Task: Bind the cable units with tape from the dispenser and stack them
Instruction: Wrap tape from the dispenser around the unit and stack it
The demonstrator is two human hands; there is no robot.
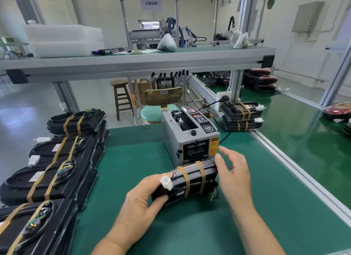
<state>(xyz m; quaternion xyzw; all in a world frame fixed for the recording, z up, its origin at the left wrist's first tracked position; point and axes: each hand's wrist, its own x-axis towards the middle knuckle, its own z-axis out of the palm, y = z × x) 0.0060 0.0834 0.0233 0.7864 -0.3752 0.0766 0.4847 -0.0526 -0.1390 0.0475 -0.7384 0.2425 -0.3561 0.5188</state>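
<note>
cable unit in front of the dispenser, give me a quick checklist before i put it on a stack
1. Two tape bands around the cable unit: ok.
2. Left hand grips its end: ok.
3. Right hand holds it: not ok, fingers spread, not gripping.
4. White connector tucked in: not ok, sticks out by the left thumb.
5. Fresh strip at the tape dispenser outlet: cannot tell.
6. Bound stacks at left lie flat: ok.

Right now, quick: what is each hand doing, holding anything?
Left hand: grips the left end of the taped cable unit.
Right hand: open, fingers spread at the unit's right end, holding nothing.
</note>
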